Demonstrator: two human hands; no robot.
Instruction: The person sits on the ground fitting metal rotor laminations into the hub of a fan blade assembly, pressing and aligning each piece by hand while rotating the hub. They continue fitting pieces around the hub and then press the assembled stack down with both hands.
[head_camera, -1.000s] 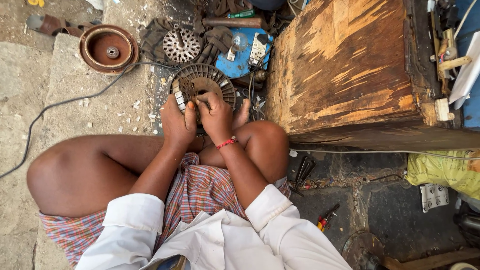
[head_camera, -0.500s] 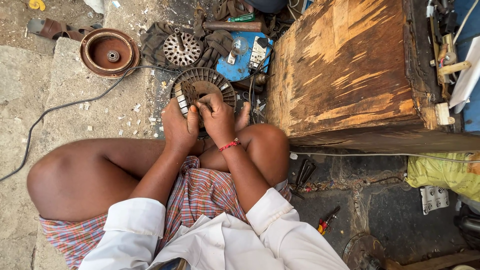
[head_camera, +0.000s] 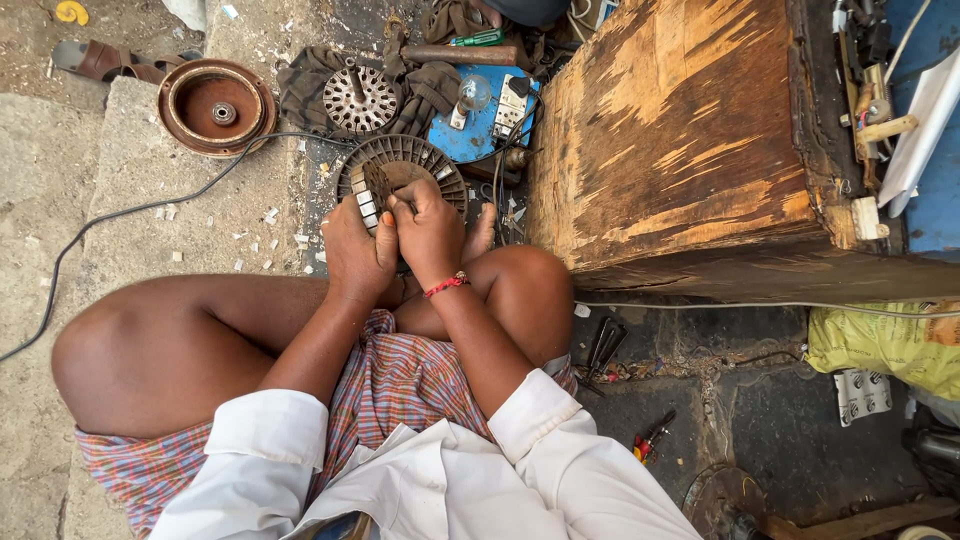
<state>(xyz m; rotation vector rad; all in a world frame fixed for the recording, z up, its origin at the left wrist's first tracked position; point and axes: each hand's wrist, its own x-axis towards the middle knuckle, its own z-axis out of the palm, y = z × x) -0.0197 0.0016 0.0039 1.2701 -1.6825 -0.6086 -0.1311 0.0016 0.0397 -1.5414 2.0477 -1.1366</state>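
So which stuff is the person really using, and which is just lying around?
In use:
left hand
right hand
slotted ring

Lying about:
brown dish
second ring
blue board
wooden box
sandal

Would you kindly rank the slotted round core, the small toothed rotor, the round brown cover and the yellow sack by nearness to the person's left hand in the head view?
1. Slotted round core, touching the left hand.
2. Small toothed rotor, just beyond.
3. Round brown cover, far left.
4. Yellow sack, far right.
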